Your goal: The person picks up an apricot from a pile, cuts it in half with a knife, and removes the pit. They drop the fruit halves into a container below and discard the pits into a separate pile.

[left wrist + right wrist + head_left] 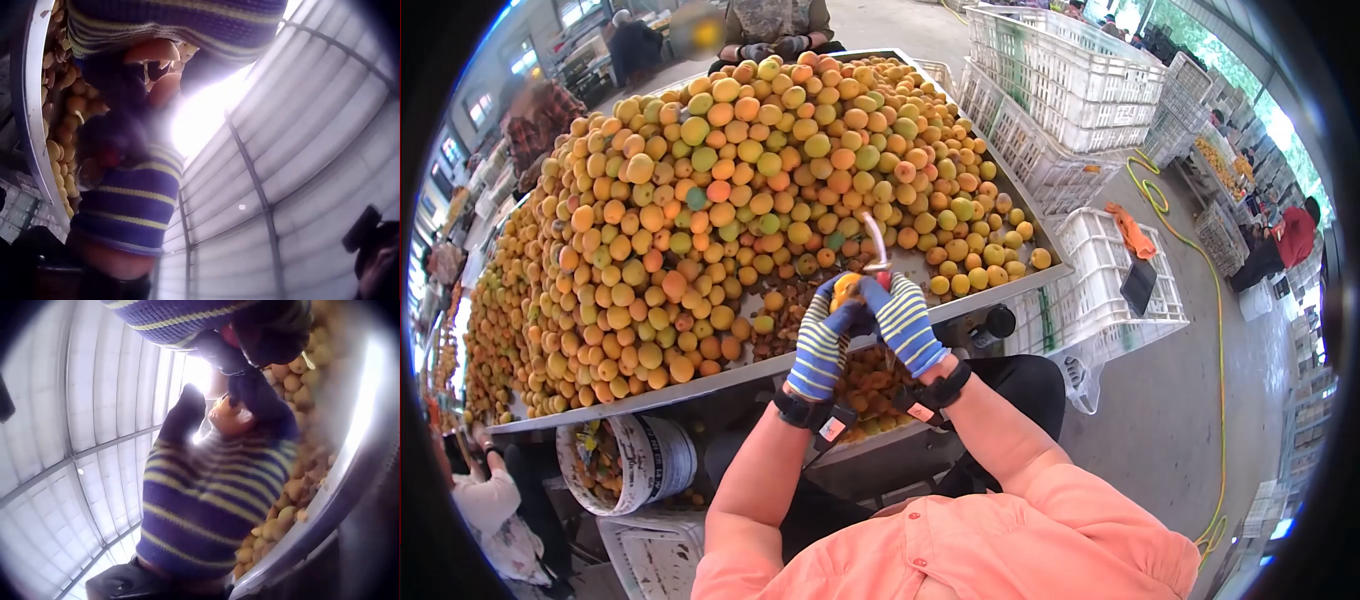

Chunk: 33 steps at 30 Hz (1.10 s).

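Observation:
In the head view both hands wear blue and yellow striped gloves and meet above the front edge of the tray. The left hand (820, 345) holds an orange-yellow fruit (846, 290); in the right wrist view that fruit (231, 419) looks opened, between the left hand's (212, 481) thumb and fingers. The right hand (908, 320) grips a small tool with a red part (884, 279) and a curved pale metal end (874, 238) pointing up and away. The right hand (128, 194) faces the left one in the left wrist view, where glare and blur hide its fingertips.
A large metal-edged tray (1040, 280) bears a big heap of apricot-like fruit (730, 180). Below it stand a white bucket (625, 465) and a container of fruit pieces (870, 385). White crates (1100, 280) with a phone (1139, 286) stand at the right; a person sits across.

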{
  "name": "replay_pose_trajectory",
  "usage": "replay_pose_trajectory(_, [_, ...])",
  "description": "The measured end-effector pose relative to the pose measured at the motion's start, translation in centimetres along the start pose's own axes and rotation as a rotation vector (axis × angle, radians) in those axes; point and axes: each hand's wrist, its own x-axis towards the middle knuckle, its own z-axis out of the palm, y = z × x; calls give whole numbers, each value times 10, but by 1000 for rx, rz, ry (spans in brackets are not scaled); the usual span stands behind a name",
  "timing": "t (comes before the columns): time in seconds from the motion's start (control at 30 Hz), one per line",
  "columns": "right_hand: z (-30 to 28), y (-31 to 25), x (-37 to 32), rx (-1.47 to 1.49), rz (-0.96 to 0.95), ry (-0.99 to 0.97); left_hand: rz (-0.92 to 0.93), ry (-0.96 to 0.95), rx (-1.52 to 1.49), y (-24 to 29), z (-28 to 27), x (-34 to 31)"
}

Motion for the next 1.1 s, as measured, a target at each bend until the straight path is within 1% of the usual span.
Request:
replay_pose_trajectory(0.03, [-1, 12, 0, -165, -82, -32, 3, 47, -37, -5, -2, 2])
replay_pose_trajectory(0.07, [-4, 10, -1, -215, -77, -37, 5, 94, -73, -9, -3, 4])
replay_pose_trajectory(0.13, [-10, 2, -1, -312, -71, -48, -25, 28, -73, -9, -11, 7])
replay_pose_trajectory(0.17, [-8, -7, -1, -37, -46, -7, -37, -4, -55, -4, -10, 6])
replay_pose_trajectory(0.2, [-10, -18, 3, 110, 80, 37, -53, -36, -39, 0, -7, 4])
replay_pose_trajectory(0.27, [-17, -47, 0, 321, 41, 54, -44, -42, -24, 4, 5, -2])
replay_pose_trajectory(0.3, [-18, -60, -2, 438, 15, 8, -50, -56, -5, 8, 11, -6])
replay_pose_trajectory(0.37, [-19, -65, 5, 441, -51, -2, -63, -50, 15, 9, 21, -9])
replay_pose_trajectory(0.43, [-14, -75, 5, 400, -114, 17, -81, -92, 45, 4, 18, -10])
replay_pose_trajectory(0.5, [-13, -72, 12, 396, -159, 5, -73, -142, 96, 6, 21, -12])
replay_pose_trajectory(0.6, [-12, -69, 12, 392, -190, 3, -96, -119, 184, 9, 26, -15])
replay_pose_trajectory(0.63, [-11, -69, 10, 385, -196, 7, -110, -137, 202, 10, 25, -15])
replay_pose_trajectory(0.73, [-4, -75, 4, 291, -314, 93, -80, -107, 199, 6, 27, -16])
replay_pose_trajectory(0.77, [-3, -70, 3, 317, -294, 76, -93, -98, 193, 4, 28, -16])
replay_pose_trajectory(0.87, [0, -66, -1, 250, -318, 39, -130, -80, 181, 1, 28, -15])
replay_pose_trajectory(0.9, [4, -63, 1, 283, -309, 97, -139, -78, 178, 2, 26, -16])
replay_pose_trajectory(0.93, [2, -61, 4, 328, -261, 101, -146, -74, 175, 3, 25, -17])
replay_pose_trajectory(1.03, [-2, -55, 20, 500, -141, 119, -204, -78, -100, 4, 25, -16])
replay_pose_trajectory(1.07, [-5, -49, 26, 653, -56, 37, -203, -83, -154, 3, 23, -13])
replay_pose_trajectory(1.1, [-3, -39, 35, 722, 14, 64, -202, -88, -209, 0, 20, -11])
